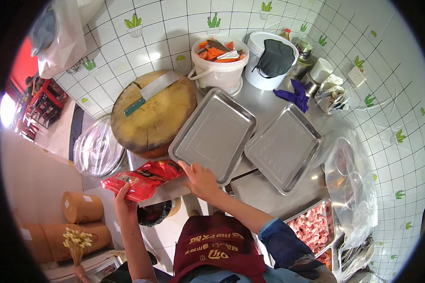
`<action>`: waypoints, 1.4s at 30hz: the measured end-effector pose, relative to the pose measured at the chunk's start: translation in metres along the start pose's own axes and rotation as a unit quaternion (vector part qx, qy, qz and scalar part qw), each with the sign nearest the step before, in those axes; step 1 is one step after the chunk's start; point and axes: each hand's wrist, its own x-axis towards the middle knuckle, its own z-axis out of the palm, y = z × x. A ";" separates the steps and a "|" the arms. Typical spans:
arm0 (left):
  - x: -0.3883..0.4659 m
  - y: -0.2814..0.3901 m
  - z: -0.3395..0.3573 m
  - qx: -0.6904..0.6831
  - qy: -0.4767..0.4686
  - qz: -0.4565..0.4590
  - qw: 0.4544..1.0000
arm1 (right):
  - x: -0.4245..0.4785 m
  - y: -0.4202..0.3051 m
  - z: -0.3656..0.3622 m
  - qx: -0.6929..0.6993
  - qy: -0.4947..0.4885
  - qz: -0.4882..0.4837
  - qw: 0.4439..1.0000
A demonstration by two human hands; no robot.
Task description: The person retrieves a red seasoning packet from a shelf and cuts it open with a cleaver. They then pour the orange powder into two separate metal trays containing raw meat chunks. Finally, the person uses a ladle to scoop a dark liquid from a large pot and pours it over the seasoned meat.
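My left hand [126, 198] grips the lower left end of a red printed plastic packet [145, 178] over the steel counter's near edge. Beside the packet's right end is my right hand [200, 180], fingers spread, close to the near corner of a large steel tray [214, 136]; whether a fingertip touches the packet or the tray I cannot tell. A second, perforated steel tray [284, 150] lies to the right. On the round wooden chopping block [156, 120], beyond the packet, rests a cleaver with a green handle [134, 107].
At the back stand a white bucket [217, 74] of orange wrappers and a lidded white bucket [262, 76] with a black face mask on it. A purple cloth [294, 94] lies nearby. Sliced raw meat [313, 224] fills a tray at lower right. Below the counter is a black-lined bin [155, 213].
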 end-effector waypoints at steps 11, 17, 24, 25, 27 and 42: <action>0.042 0.026 0.030 0.027 -0.027 -0.093 0.995 | 0.054 0.078 0.006 -0.136 -0.029 0.106 0.985; 0.052 0.029 0.041 0.048 -0.043 -0.121 0.991 | 0.064 0.101 -0.022 -0.154 0.009 0.177 0.972; 0.053 0.037 0.051 0.051 -0.066 -0.147 0.986 | 0.111 -0.074 -0.061 0.179 0.043 -0.125 0.975; 0.054 0.038 0.051 0.044 -0.087 -0.156 0.983 | 0.118 -0.081 -0.059 0.153 0.053 -0.171 0.972; 0.056 0.046 0.047 0.065 -0.144 -0.164 0.974 | 0.127 -0.072 -0.039 0.210 0.067 -0.131 0.967; 0.155 0.034 0.004 0.258 -0.145 0.163 0.941 | 0.188 -0.004 -0.037 0.324 0.088 0.014 0.942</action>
